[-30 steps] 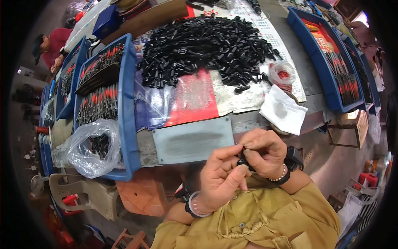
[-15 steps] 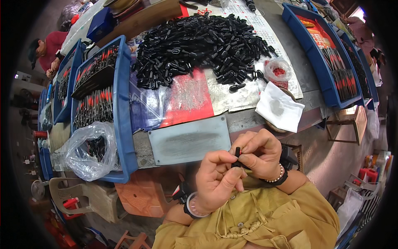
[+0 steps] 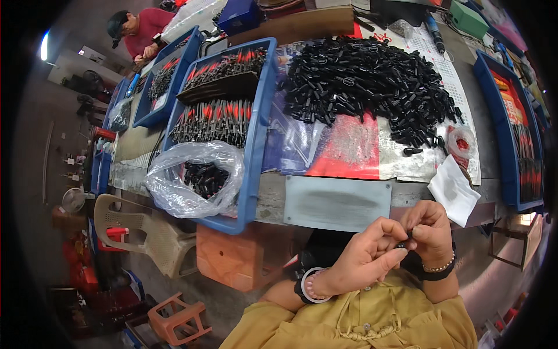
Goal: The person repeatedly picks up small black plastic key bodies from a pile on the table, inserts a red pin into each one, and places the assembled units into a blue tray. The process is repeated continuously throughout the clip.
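Observation:
Both of my hands meet in front of my body, just past the table's near edge. A small black part point(image 3: 401, 246) is pinched between their fingertips, mostly covered by the fingers. My left hand point(image 3: 372, 251) is closed on it from the left, thumb and index finger together. From the other side my right hand point(image 3: 431, 234) closes on the same part. Closest on the table are a grey-blue rectangular plate point(image 3: 337, 203) with a dark worn patch and a white cloth or paper point(image 3: 453, 187). Beyond them spreads a large heap of small black parts point(image 3: 363, 78).
Small red pieces sit in a clear plastic holder point(image 3: 462, 143) right of the heap. Blue bins point(image 3: 251, 174) of black-and-red parts flank the table, one bearing a clear bag point(image 3: 160, 186). Stools point(image 3: 232, 259) and a chair point(image 3: 136, 232) stand lower left. Another person point(image 3: 148, 29) works far left.
The view has swung left, so table and bins appear further right. My hands stay together on the small black part; its red bit, seen before, is now hidden.

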A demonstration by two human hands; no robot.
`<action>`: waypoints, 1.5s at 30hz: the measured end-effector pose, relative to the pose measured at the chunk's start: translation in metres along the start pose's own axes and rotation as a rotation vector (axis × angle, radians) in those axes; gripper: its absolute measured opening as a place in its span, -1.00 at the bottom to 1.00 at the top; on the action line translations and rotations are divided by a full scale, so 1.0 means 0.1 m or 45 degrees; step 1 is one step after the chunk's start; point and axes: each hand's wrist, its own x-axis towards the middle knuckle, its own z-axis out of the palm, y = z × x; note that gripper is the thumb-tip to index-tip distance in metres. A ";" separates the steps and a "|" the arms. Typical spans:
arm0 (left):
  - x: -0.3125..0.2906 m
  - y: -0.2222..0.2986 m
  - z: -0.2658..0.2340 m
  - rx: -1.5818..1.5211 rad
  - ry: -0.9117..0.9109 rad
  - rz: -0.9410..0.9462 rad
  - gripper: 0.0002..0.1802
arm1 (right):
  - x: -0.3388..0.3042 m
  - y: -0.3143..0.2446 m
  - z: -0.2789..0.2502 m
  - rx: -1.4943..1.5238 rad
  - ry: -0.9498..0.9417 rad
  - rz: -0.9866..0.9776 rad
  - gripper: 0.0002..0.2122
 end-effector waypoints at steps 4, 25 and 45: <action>-0.01 -0.03 -0.01 -0.020 0.047 0.027 -0.69 | -0.01 0.06 0.03 -0.007 0.059 -0.004 -0.88; 0.01 -0.10 0.10 0.245 0.256 0.361 -0.56 | -0.12 0.31 0.19 -0.596 0.225 -0.662 -0.86; 0.03 -0.17 0.06 -0.035 0.176 0.405 -0.59 | -0.06 0.19 0.08 -0.320 0.107 -0.369 -0.89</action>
